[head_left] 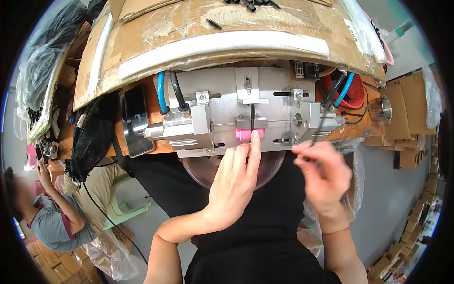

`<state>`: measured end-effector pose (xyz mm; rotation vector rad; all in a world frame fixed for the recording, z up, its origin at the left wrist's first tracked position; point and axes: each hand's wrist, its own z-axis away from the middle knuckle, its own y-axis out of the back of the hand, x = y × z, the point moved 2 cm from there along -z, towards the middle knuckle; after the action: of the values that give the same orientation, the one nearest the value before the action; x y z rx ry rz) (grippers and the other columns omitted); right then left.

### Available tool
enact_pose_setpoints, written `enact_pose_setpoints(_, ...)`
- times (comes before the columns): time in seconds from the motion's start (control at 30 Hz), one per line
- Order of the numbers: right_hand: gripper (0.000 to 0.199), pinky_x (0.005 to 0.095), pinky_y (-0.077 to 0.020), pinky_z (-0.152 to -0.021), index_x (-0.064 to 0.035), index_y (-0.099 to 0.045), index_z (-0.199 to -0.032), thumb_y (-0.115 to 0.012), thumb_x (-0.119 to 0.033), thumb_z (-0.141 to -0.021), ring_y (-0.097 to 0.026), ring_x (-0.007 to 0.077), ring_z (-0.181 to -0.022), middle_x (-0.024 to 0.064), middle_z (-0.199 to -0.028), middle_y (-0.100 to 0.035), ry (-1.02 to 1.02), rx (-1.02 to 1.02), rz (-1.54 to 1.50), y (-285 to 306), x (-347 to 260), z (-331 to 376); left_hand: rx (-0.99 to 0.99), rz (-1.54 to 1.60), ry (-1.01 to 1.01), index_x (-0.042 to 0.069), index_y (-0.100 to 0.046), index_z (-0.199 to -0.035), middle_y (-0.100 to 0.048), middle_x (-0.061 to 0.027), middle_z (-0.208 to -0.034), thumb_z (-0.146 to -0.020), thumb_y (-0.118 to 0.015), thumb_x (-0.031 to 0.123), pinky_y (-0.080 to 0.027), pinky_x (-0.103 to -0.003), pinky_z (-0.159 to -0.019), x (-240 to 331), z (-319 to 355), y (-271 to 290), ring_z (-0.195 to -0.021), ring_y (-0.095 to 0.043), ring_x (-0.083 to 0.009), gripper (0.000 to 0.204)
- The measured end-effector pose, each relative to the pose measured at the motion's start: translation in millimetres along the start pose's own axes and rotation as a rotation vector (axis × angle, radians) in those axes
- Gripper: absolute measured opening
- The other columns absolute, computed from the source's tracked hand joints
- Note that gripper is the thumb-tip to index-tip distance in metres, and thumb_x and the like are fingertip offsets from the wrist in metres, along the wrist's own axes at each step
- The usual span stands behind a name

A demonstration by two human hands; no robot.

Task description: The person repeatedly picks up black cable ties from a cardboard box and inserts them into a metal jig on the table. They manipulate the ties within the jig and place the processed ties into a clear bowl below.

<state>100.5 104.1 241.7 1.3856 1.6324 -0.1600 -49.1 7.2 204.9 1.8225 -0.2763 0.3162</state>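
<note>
A metal clamping fixture (pixel 222 118) with an air cylinder on each side is on the bench before me. In its middle a pink block (pixel 249 135) sits below a thin black rod (pixel 252 113) that stands upright in the picture. The index fingertip of my left hand (pixel 234 182) rests on the pink block; that finger is stretched out, the others are loosely bent, and nothing is held. To the right of the fixture, my right hand (pixel 326 175) is smeared by motion. Its fingers are pinched round a thin black stick (pixel 323 124), also blurred.
Blue hoses (pixel 162 92) and black ones run into the cylinders. Over the fixture hangs a cardboard-covered shelf (pixel 189 23) with small black parts. A phone (pixel 135 120) lies at left, a red basket (pixel 354 92) at right. A clear bowl (pixel 203 170) is below. Another person (pixel 59 222) sits at far left.
</note>
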Motion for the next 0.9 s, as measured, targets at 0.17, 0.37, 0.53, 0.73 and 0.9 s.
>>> enact_pose_setpoints(0.17, 0.063, 0.0347, -0.051, -0.06, 0.0117, -0.052, -0.129, -0.07, 0.015, -0.069, -0.062, 0.0249, -0.068, 0.0147, -0.083, -0.063, 0.072, -0.068, 0.152, -43, 10, 26, 0.071, 0.195, 0.056, -0.002, -0.04, -0.144, -0.049, -0.0143, -0.112, -0.074, -0.067, -0.007, -0.048, -0.036, -0.081, 3, 2, 32, -0.092, -0.052, -0.0277, 0.075)
enact_pose_setpoints(0.37, 0.069, 0.0348, -0.0486, -0.059, 0.0073, -0.048, -0.136, -0.071, 0.012, -0.071, -0.057, 0.0215, -0.064, 0.0099, -0.075, -0.058, 0.068, -0.151, 0.152, -70, 24, 29, 0.114, 0.235, 0.12, -0.001, -0.046, -0.141, -0.05, -0.0138, -0.114, -0.068, -0.071, -0.014, -0.049, -0.035, -0.078, -6, 10, 49, -0.092, -0.052, -0.0275, 0.079)
enact_pose_setpoints(0.53, 0.071, 0.0344, -0.0484, -0.06, 0.0036, -0.047, -0.139, -0.073, 0.008, -0.072, -0.057, 0.0215, -0.065, 0.0086, -0.076, -0.057, 0.039, -0.185, 0.159, -66, 21, 21, 0.132, 0.22, 0.108, -0.002, -0.047, -0.14, -0.052, -0.0137, -0.113, -0.068, -0.071, -0.014, -0.049, -0.035, -0.079, -9, 7, 54, -0.091, -0.053, -0.0271, 0.077)
enact_pose_setpoints(0.73, 0.066, 0.0345, -0.0513, -0.063, -0.0019, -0.055, -0.133, -0.078, -0.005, -0.072, -0.062, 0.0241, -0.072, 0.0089, -0.086, -0.061, 0.066, -0.316, 0.246, -22, -2, -27, 0.281, 0.096, 0.092, 0.005, -0.053, -0.138, -0.054, -0.0119, -0.101, -0.073, -0.069, -0.012, -0.047, -0.032, -0.081, -34, -51, 94, -0.091, -0.055, -0.0252, 0.069)
enact_pose_setpoints(0.9, 0.018, 0.0333, -0.0503, -0.066, -0.0032, -0.07, -0.103, -0.058, -0.01, -0.093, -0.066, 0.0193, -0.073, 0.009, -0.078, -0.068, 0.277, 0.085, 0.599, -4, 24, -196, 0.495, 0.028, -0.331, 0.002, -0.064, -0.105, -0.06, -0.0176, -0.092, -0.084, -0.068, 0.012, -0.046, -0.042, -0.075, -69, -180, 95, -0.087, -0.06, -0.0326, 0.023)
